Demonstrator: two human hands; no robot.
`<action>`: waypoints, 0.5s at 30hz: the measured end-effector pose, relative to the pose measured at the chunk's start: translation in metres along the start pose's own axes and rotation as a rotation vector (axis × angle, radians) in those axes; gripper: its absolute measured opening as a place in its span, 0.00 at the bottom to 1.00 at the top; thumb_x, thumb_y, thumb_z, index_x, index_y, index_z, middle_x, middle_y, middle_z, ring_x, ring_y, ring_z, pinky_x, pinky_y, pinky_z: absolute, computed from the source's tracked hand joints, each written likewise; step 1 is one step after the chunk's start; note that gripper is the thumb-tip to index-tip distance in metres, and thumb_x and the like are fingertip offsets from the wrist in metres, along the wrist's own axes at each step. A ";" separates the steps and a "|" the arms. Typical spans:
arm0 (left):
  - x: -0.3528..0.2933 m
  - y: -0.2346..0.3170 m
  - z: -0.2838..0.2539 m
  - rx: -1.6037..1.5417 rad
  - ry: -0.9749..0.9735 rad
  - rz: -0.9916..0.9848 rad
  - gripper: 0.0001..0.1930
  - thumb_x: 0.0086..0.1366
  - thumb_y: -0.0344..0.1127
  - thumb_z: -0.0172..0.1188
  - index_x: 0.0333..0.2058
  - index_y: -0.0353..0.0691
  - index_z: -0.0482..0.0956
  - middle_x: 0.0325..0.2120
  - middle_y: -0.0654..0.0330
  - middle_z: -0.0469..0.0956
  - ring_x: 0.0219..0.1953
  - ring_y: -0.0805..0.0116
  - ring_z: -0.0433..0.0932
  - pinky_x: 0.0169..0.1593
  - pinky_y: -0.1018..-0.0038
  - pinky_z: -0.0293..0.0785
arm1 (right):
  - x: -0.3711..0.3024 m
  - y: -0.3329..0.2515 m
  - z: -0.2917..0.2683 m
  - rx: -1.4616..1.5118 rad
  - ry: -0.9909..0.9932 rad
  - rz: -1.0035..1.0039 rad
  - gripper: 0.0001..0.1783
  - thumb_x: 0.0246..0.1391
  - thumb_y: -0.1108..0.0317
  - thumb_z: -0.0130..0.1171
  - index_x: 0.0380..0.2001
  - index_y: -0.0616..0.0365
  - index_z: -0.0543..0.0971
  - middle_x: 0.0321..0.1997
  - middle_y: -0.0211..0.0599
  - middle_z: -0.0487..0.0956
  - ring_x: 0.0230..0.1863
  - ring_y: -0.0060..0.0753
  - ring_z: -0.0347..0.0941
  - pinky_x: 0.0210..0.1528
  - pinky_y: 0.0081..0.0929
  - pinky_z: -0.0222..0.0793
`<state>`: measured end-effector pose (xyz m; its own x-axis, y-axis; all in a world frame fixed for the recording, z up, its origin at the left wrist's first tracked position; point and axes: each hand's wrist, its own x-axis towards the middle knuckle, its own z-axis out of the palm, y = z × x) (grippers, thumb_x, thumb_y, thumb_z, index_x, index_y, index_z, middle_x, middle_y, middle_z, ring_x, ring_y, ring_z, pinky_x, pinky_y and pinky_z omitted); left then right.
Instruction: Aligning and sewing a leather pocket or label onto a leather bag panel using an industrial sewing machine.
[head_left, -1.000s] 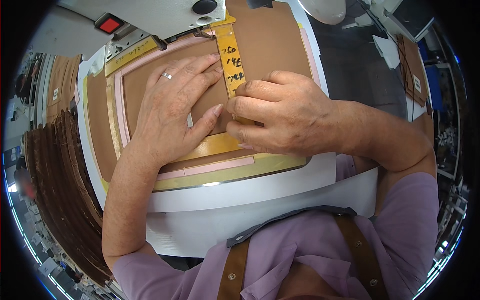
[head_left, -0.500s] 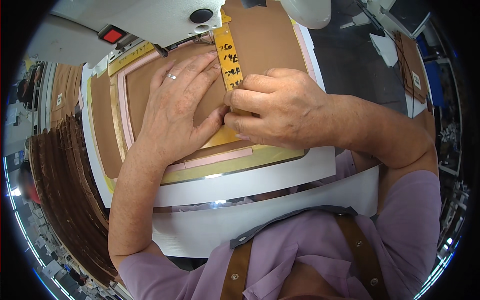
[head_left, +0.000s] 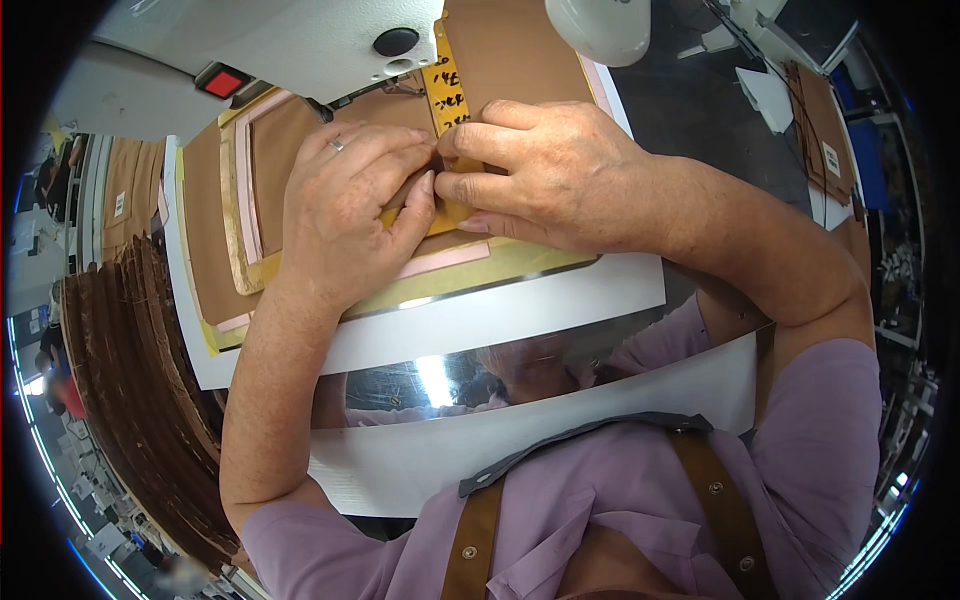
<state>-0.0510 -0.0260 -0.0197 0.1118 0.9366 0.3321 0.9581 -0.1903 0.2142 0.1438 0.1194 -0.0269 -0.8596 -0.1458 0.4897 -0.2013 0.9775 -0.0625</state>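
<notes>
A brown sheet (head_left: 515,50) lies in a flat yellow template (head_left: 545,262) with pink strips along its inner edges. A yellow strip with dark handwriting (head_left: 446,85) runs down across the sheet. My left hand (head_left: 350,205), with a ring on one finger, rests on the sheet left of this strip. Its fingers are bent and its thumb stands apart from them. At the strip's near end is my right hand (head_left: 550,175), fingers curled toward the thumb; what lies under them is hidden. Both hands' fingertips nearly meet. Beyond them is the sewing machine's needle area (head_left: 400,85).
The white machine head (head_left: 270,40) with a red switch (head_left: 222,82) overhangs the far left. White board (head_left: 500,305) lies beneath the template, on a shiny table edge (head_left: 450,380). Stacked brown pieces (head_left: 135,390) stand at left. More brown panels (head_left: 825,140) lie far right.
The template, sheet and board have slid away from me, baring more shiny table. Both hands moved with them. My left fingers, flatter before, are now more bent.
</notes>
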 end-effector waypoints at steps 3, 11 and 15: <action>-0.005 -0.003 -0.007 -0.005 0.033 0.060 0.18 0.58 0.40 0.66 0.45 0.38 0.85 0.49 0.58 0.82 0.52 0.55 0.80 0.63 0.56 0.67 | 0.001 0.007 0.002 0.034 0.007 0.013 0.18 0.51 0.57 0.70 0.44 0.51 0.84 0.46 0.30 0.79 0.44 0.30 0.77 0.42 0.27 0.79; -0.001 -0.007 -0.007 -0.005 -0.053 0.032 0.26 0.58 0.40 0.63 0.56 0.39 0.81 0.61 0.53 0.76 0.61 0.55 0.74 0.65 0.59 0.64 | -0.001 0.026 0.007 0.017 0.060 0.038 0.18 0.54 0.56 0.68 0.45 0.54 0.83 0.44 0.34 0.80 0.48 0.36 0.79 0.48 0.32 0.80; -0.002 -0.018 -0.008 -0.058 -0.045 -0.031 0.25 0.58 0.37 0.64 0.55 0.39 0.82 0.59 0.53 0.77 0.61 0.55 0.74 0.63 0.61 0.66 | 0.003 0.037 0.007 0.044 0.049 0.036 0.17 0.56 0.59 0.68 0.41 0.61 0.81 0.43 0.42 0.81 0.48 0.42 0.81 0.50 0.37 0.80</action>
<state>-0.0708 -0.0266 -0.0172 0.0956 0.9542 0.2836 0.9444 -0.1770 0.2772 0.1310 0.1541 -0.0338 -0.8426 -0.1022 0.5287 -0.1923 0.9742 -0.1181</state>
